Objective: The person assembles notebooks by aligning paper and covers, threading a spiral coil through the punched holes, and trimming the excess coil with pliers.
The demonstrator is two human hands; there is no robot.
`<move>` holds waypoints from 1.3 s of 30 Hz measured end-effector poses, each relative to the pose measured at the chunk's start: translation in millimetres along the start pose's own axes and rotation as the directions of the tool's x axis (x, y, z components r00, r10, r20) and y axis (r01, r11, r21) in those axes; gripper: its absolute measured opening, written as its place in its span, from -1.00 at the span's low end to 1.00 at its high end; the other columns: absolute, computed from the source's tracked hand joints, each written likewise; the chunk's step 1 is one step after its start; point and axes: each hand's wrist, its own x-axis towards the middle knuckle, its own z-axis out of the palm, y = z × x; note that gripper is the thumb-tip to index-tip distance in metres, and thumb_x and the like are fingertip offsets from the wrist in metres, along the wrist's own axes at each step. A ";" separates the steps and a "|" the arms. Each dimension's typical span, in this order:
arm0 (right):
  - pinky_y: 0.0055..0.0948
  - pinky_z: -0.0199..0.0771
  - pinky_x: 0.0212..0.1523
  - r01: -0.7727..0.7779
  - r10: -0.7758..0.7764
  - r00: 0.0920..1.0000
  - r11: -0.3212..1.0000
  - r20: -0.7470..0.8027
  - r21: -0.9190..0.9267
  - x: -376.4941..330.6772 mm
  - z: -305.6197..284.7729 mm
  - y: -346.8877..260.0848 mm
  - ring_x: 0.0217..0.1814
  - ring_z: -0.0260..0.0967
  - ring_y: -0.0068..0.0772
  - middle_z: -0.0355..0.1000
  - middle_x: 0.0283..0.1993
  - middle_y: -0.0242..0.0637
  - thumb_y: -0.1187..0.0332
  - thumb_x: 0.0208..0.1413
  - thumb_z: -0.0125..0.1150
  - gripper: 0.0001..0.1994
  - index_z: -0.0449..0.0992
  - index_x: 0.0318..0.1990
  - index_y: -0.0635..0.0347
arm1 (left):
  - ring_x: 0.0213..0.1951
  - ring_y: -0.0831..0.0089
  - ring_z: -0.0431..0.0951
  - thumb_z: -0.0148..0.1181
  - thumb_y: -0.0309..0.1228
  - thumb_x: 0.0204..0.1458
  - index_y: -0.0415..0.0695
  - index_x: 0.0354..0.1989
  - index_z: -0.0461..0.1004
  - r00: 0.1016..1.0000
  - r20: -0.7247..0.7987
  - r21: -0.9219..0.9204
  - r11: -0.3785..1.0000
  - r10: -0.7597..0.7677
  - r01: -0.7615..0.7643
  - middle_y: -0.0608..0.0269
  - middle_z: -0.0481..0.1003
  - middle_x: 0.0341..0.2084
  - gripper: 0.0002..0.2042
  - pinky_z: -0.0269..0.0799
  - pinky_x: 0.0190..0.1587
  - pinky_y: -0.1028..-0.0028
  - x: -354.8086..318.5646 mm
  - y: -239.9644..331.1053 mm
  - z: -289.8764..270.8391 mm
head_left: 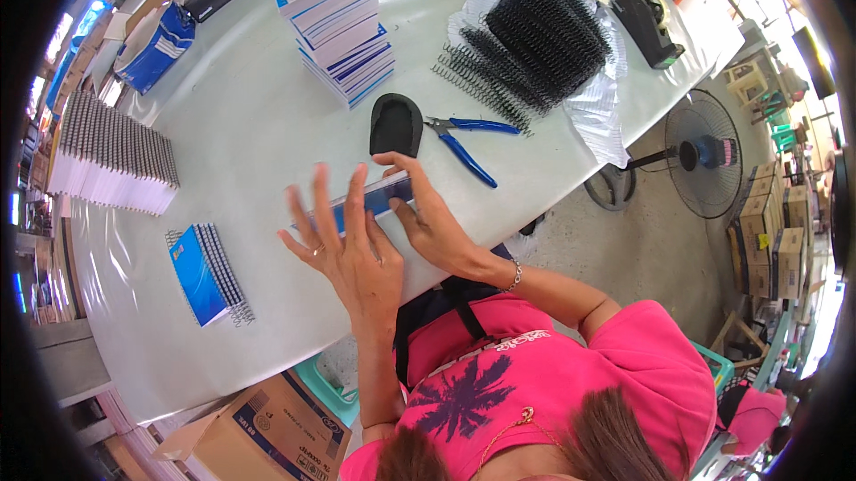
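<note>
A thin booklet (379, 197) with a dark blue side is held on edge above the table, just in front of me. My right hand (434, 224) pinches its right end, thumb on the near face and fingers over the far edge. Across its left part lies my left hand (352, 254), fingers spread and slightly blurred; whether they press on the booklet is hard to see. Beyond my hands are a black pad (395, 127) and blue-handled cutting pliers (465, 138) with their handles apart. Blue coil-bound notebooks (203, 274) lie at the left, some with loose coil ends.
Blue-and-white booklets (339, 26) stand in a tall stack at the back. Black spiral coils (544, 40) lie on white wrapping beside a tape dispenser (646, 24). Bound notebooks (111, 156) stand stacked at left. Beyond the table's right edge is a fan (703, 153); a cardboard box (267, 427) sits below.
</note>
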 end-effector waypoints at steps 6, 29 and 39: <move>-0.24 0.23 0.29 0.235 -0.419 0.888 0.768 -0.191 -0.595 39.8 -75.3 -15.3 0.22 0.28 -0.10 0.35 0.13 -0.14 0.72 0.06 0.04 -0.50 0.35 0.20 0.22 | 0.18 0.25 0.28 0.08 -0.57 0.11 0.18 0.21 0.45 0.985 0.163 0.038 0.998 -0.062 0.056 0.34 0.38 0.03 -0.51 -0.37 0.38 -0.24 -2.1 -9.2 0.2; -0.33 0.46 -0.19 -0.253 -0.293 0.791 0.644 -0.537 -0.723 71.9 -263.4 -28.1 -0.27 0.52 -0.28 0.57 -0.31 -0.12 0.32 0.10 0.32 -0.79 0.67 -0.20 0.27 | 0.12 0.12 0.26 0.55 -0.07 -0.23 -0.05 -0.35 0.50 0.994 -0.095 -0.035 0.998 -0.063 0.060 0.27 0.38 -0.19 -0.58 -0.12 0.29 -0.16 -5.8 -10.0 15.1; -0.25 0.43 -0.11 -0.219 -0.387 0.787 0.553 -0.480 -0.804 78.0 -260.5 -18.4 -0.21 0.52 -0.14 0.57 -0.24 -0.03 0.32 0.26 0.16 -0.79 0.59 -0.16 0.29 | -0.01 0.13 0.26 0.61 -0.08 -0.32 -0.06 -0.39 0.50 0.945 -0.325 -0.100 0.993 0.021 -0.056 0.22 0.33 -0.27 -0.55 0.06 0.10 0.04 -5.7 -20.4 15.8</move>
